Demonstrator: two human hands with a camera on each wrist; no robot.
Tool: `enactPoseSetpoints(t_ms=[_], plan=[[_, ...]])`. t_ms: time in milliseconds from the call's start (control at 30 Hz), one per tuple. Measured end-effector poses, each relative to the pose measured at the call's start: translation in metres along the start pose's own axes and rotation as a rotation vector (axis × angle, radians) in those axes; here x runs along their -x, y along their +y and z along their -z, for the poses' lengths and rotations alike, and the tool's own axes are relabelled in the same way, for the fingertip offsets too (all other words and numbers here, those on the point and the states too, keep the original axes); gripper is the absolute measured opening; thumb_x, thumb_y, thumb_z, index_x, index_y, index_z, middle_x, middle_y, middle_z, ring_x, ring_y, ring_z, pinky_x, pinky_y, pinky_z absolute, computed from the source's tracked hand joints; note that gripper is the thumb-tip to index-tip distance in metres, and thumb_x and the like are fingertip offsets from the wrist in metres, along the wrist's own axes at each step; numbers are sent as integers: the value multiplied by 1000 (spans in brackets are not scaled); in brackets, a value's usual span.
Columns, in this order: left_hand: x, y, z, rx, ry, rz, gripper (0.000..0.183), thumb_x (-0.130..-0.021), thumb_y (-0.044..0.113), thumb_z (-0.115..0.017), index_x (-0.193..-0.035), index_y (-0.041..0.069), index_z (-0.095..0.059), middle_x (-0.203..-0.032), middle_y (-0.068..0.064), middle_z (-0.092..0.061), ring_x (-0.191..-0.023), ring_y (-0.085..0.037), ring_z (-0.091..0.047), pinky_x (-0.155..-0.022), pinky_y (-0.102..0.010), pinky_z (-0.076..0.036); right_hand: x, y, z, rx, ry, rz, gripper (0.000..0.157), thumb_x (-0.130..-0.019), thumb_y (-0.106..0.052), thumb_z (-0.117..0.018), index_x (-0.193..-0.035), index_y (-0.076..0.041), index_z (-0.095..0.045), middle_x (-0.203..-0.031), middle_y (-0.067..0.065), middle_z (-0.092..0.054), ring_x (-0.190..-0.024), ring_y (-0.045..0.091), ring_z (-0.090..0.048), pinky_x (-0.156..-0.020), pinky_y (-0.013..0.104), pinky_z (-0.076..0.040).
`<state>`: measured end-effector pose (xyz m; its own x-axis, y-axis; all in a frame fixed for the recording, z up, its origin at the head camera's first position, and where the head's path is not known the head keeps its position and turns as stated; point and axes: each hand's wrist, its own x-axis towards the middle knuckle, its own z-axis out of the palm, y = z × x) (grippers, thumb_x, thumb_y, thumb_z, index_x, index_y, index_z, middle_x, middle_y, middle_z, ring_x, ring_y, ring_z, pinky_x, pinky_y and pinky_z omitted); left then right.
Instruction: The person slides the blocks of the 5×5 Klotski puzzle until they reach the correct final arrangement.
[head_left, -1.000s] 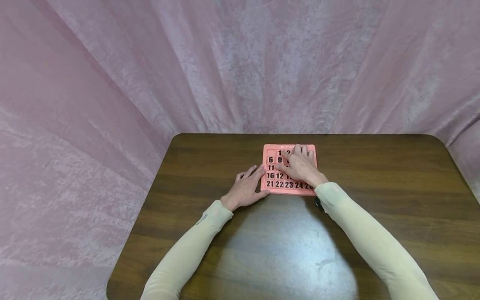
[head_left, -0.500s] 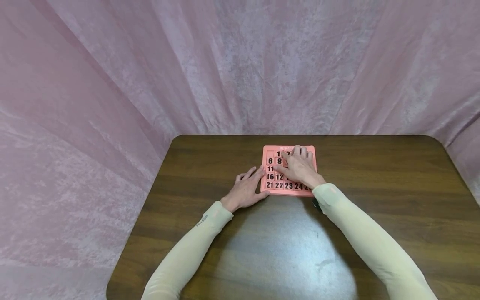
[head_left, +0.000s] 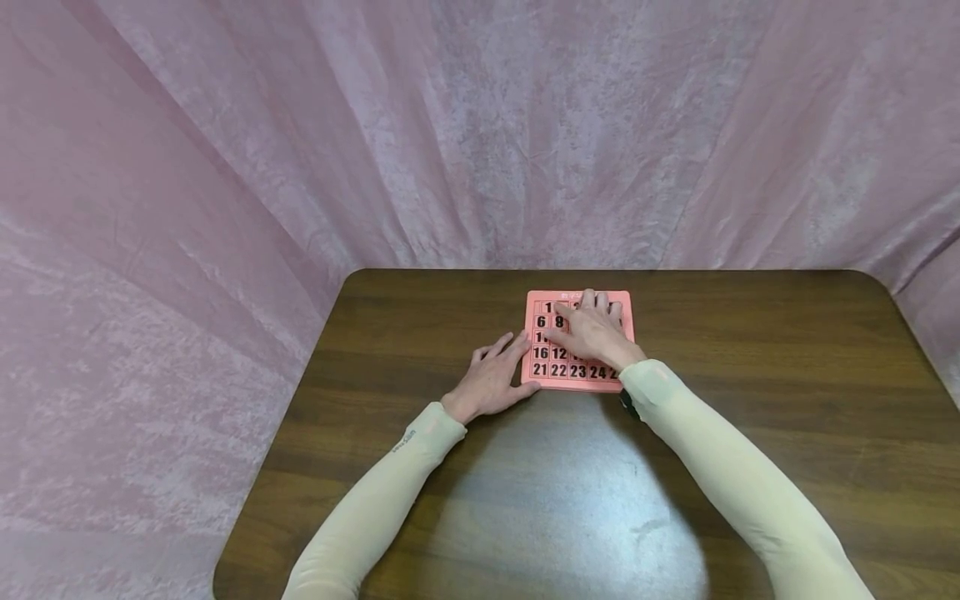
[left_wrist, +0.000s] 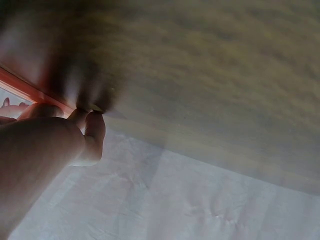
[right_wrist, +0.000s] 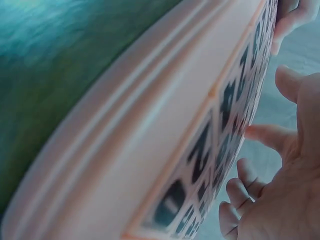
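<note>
A pink number slide puzzle lies flat near the far edge of the table, its tiles printed in black. My left hand steadies it, fingers along the left side and thumb at the near left corner. Over the puzzle's upper right part spreads my right hand, its index fingertip at the number 1 tile in the top row. That tile stands partway into the top left corner space. The right thumb is over the 11 tile, and several tiles are hidden under this hand. In the right wrist view the index finger reaches the tile face.
The brown wooden table has rounded corners and a bright glare patch in front of the puzzle. Pink velvet curtain hangs behind and to the left of it. Both forearms wear pale sleeves.
My right hand has shifted slightly left, and the 1 tile has slid left with its index finger. The left hand and the puzzle frame stay in place.
</note>
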<state>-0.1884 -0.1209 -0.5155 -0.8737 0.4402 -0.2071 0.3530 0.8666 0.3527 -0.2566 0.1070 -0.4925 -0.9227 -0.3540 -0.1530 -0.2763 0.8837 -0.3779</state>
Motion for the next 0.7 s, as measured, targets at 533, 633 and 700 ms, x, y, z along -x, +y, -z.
enactPoseSetpoints(t_ms=[533,633,700], plan=[[-2,1,-3,-8,1,0,82,-108,56,-61,-174,19,-30,-186,0,-18,-173,-28,-20,-130,-62,-29,7,21,10,-60,56,-94,68,-107,-52,-62,-159,-8,-53,-125,25,-40,-114,45,-31,-99,62,-23],[-1,0,-1,-19,4,2,83,-108,56,-61,-174,18,-30,-186,0,-17,-172,-28,-20,-130,-62,-28,10,27,14,-47,44,-94,66,-108,-51,-62,-156,-6,-56,-126,27,-41,-116,46,-32,-99,63,-24],[-1,0,-1,-20,2,-2,83,-108,56,-61,-174,17,-30,-186,0,-17,-173,-28,-20,-130,-61,-28,12,30,14,-40,35,-93,71,-108,-51,-61,-161,-6,-52,-127,27,-41,-118,46,-32,-100,63,-24]])
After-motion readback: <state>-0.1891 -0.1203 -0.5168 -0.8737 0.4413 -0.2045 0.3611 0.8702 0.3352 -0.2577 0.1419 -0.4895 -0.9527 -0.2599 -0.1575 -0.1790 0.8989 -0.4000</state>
